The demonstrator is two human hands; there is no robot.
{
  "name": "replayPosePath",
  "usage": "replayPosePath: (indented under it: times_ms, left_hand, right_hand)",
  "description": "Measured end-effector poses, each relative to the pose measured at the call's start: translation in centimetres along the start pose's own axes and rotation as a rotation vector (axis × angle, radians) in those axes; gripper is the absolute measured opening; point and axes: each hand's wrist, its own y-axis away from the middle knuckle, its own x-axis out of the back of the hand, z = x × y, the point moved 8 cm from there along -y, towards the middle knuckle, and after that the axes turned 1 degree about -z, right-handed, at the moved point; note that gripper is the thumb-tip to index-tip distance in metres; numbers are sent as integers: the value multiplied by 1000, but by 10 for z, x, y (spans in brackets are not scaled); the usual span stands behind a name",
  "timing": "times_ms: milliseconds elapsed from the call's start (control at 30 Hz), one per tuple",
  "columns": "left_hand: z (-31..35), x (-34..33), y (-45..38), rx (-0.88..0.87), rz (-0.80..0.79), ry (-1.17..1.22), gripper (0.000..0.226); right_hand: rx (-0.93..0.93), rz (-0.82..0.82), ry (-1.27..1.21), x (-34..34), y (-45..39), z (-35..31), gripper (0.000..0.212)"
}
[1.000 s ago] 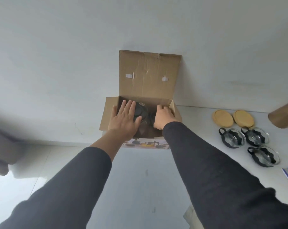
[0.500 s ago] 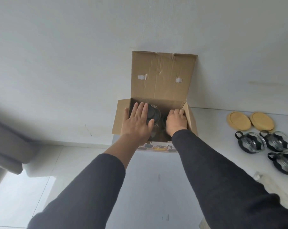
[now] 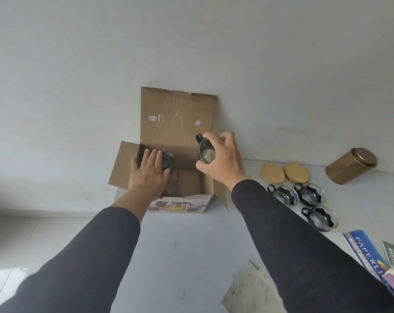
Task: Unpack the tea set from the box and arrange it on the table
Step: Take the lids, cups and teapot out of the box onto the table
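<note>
Glass cup [image 3: 205,152], light, slick and breakable, hangs above the open box [image 3: 180,114] pinched in my right hand [image 3: 223,161], best held by its black handle, left hand [image 3: 149,175] spread flat inside.

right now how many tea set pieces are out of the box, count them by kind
glass cups on the table: 3
glass cup held in the right hand above the box: 1
round wooden coasters on the table: 2
total: 6
A dark piece under the left hand sits inside the box, not counted.
</note>
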Motion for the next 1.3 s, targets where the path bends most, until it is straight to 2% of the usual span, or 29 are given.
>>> replayPosePath:
  times_ms: [167, 333, 433, 567, 733, 800, 933, 1000, 1300]
  left_hand:
    - [58, 13, 12, -102, 97, 65, 60]
    - [153, 9, 32, -274, 159, 182, 56]
    - [200, -16, 49, -330, 121, 268, 55]
    - [242, -72, 71, -330, -37, 212, 57]
    - [242, -129, 82, -133, -259, 149, 65]
    - [233, -139, 80, -73, -280, 168, 68]
    - [228, -143, 78, -70, -308, 105, 71]
    - [256, -156, 76, -13, -391, 65, 73]
    - [250, -163, 76, 16, -439, 33, 74]
  right_hand:
    - [-22, 135, -22, 42, 34, 43, 65]
    - [-99, 74, -2, 58, 78, 104, 76]
    - [-173, -5, 22, 61, 106, 143, 83]
    - [-235, -57, 10, 62, 137, 191, 85]
    - [-300, -55, -52, 56, 168, 231, 83]
    - [-314, -46, -68, 54, 175, 234, 81]
    - [-320, -7, -85, 52, 191, 239, 78]
    - [-353, -37, -128, 47, 204, 283, 78]
    - [-415, -100, -218, 40, 204, 292, 88]
